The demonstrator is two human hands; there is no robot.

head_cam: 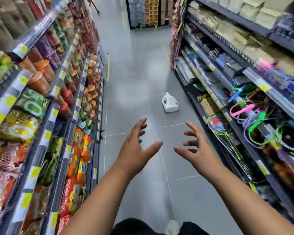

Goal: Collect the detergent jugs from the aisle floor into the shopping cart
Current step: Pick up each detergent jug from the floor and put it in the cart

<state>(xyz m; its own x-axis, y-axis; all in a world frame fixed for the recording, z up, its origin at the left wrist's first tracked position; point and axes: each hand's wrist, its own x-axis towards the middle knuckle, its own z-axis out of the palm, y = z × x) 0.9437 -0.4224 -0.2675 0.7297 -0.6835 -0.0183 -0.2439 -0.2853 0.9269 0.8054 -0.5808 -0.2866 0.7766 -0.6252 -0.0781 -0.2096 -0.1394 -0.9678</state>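
Note:
A white detergent jug (170, 102) with a handle lies on its side on the grey aisle floor, right of centre and ahead of me. My left hand (136, 148) and my right hand (196, 148) are stretched out in front of me, palms facing each other, fingers spread and holding nothing. Both hands are well short of the jug, with bare floor between. No shopping cart is in view.
Snack shelves (46, 116) line the left side of the aisle. Shelves (244, 106) with rackets, coloured ropes and boxed goods line the right. The grey tiled floor (136, 78) runs ahead to a display rack (148, 12) at the aisle's end.

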